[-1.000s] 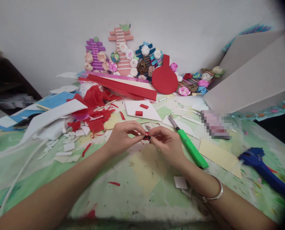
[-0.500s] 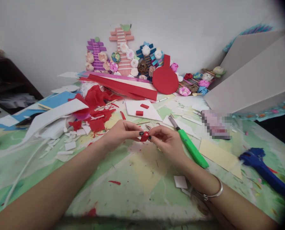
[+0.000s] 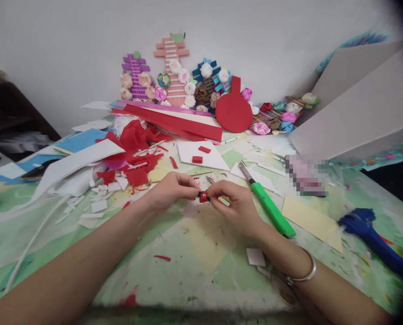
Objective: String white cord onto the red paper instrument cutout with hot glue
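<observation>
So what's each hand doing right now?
Left hand: fingers closed, pinching a small red piece.
Right hand: fingers closed on the same small red piece, from its other side.

From where I'm standing, I can't read any words, labels, brands, numbers or signs on the craft knife (image 3: 271, 207), the glue gun (image 3: 373, 239) or anything else around here.

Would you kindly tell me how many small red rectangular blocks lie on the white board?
2: one small red rectangular block near the front edge of the white board, the other red block farther back, to the right.
</observation>
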Available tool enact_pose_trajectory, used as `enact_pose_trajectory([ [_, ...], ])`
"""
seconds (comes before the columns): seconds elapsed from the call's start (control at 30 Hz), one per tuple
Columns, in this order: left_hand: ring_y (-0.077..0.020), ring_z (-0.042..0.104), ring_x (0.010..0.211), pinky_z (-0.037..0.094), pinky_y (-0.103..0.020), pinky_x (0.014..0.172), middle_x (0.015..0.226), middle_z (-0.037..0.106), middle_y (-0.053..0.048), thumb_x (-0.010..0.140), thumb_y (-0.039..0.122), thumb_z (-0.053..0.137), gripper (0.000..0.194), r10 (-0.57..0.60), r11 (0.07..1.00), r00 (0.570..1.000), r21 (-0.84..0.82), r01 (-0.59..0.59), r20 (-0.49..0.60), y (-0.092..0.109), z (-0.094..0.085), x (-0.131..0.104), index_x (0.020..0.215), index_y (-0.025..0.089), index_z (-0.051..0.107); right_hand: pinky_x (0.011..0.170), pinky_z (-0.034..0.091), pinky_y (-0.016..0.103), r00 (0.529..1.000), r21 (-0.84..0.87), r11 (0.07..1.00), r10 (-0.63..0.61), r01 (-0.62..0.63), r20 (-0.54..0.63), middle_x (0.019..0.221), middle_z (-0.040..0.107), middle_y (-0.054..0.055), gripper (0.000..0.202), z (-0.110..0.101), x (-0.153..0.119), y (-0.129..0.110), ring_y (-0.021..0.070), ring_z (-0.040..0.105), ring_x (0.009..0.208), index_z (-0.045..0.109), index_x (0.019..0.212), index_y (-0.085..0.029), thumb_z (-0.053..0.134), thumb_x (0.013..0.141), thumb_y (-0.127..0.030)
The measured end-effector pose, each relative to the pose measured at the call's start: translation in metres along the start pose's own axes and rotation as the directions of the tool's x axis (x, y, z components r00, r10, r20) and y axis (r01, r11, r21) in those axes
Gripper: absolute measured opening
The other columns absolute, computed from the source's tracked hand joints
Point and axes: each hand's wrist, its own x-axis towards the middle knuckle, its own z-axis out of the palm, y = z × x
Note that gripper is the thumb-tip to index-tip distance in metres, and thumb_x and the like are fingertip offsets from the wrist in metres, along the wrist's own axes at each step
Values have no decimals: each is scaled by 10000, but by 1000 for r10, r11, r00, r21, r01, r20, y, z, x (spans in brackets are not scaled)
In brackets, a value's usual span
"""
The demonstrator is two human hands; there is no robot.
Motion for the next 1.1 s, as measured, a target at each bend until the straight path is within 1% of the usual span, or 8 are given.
enact_pose_trajectory([
  [0.1, -96, 582, 581, 404, -173, 529, 640, 678, -26, 615, 192, 710, 72, 37, 998, 997, 50, -33, -63, 2, 6, -3, 637, 123, 702, 699, 472, 276, 1000, 3, 1000, 11, -11, 5, 786, 678, 36, 145, 0, 0, 2, 141, 606, 737, 648, 775, -170, 544, 791, -71],
  [0.23, -93, 573, 585, 402, -168, 533, 650, 676, -23, 613, 191, 702, 82, 79, 993, 992, 93, -71, -94, 7, 10, -6, 646, 116, 702, 692, 462, 268, 995, 35, 995, 99, -98, -14, 780, 673, 26, 134, -2, 0, 3, 139, 600, 737, 649, 761, -172, 567, 765, -66],
  [0.33, -102, 586, 603, 414, -173, 545, 674, 687, -34, 627, 198, 699, 100, 82, 991, 994, 116, -73, -74, 7, 9, -6, 679, 113, 709, 672, 459, 258, 987, 63, 985, 159, -158, -8, 769, 666, 23, 130, -1, 0, 3, 138, 595, 732, 650, 765, -173, 566, 755, -73],
  [0.47, -112, 607, 626, 434, -181, 572, 696, 697, -39, 658, 228, 699, 125, 68, 990, 998, 123, -66, -16, 3, 5, -3, 706, 112, 703, 663, 465, 253, 963, 148, 952, 263, -268, 53, 751, 657, 20, 102, 0, 0, 4, 133, 592, 709, 646, 767, -166, 562, 756, -110],
  [0.67, -111, 615, 631, 435, -176, 580, 684, 697, -24, 670, 244, 711, 128, 41, 989, 999, 141, -40, -5, -1, 6, 1, 699, 120, 692, 609, 460, 240, 891, 301, 839, 436, -453, 124, 723, 637, 18, 50, 2, 3, 4, 127, 590, 659, 614, 742, -158, 576, 712, -144],
  [0.8, -119, 621, 644, 443, -183, 590, 704, 709, -31, 698, 278, 700, 155, 21, 988, 999, 153, -26, 34, 0, 6, 1, 727, 126, 711, 511, 430, 221, 835, 383, 744, 514, -547, 195, 668, 618, 2, 72, 1, 4, 3, 113, 562, 561, 583, 749, -163, 574, 679, -152],
  [0.93, -122, 616, 628, 435, -184, 575, 688, 711, -31, 699, 283, 699, 163, 5, 985, 1000, 175, -10, 28, 0, 5, 1, 734, 128, 734, 508, 410, 202, 803, 490, 645, 544, -587, 245, 615, 609, -10, 89, 1, 4, 2, 99, 546, 538, 564, 745, -165, 590, 662, -146],
  [1.1, -131, 627, 658, 441, -185, 592, 706, 716, -31, 700, 262, 686, 145, 4, 982, 999, 191, -10, 32, 0, 6, 0, 738, 134, 743, 507, 390, 201, 769, 564, 555, 585, -611, 258, 588, 583, -19, 114, 4, 3, 3, 92, 530, 520, 559, 714, -163, 594, 622, -107],
])
